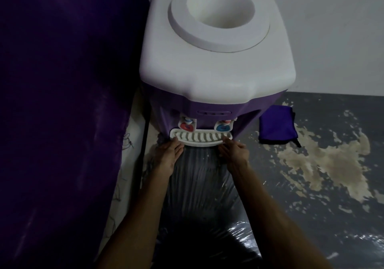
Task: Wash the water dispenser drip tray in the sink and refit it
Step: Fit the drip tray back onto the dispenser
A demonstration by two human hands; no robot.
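A white slotted drip tray (200, 139) sits in the front of a purple water dispenser (216, 61) with a white top and an empty bottle socket. Above the tray are a red tap (186, 125) on the left and a blue tap (223, 127) on the right. My left hand (168, 154) touches the tray's left end, fingers under its front edge. My right hand (234, 152) holds the tray's right end, one finger resting on the slotted top. The dispenser's lower front is wrapped in shiny dark plastic (199, 185).
A large purple cloth-covered object (62, 102) stands close on the left. A folded purple cloth (277, 124) lies on the grey floor (322, 216) to the dispenser's right, near pale worn patches. A white wall (332, 29) is behind.
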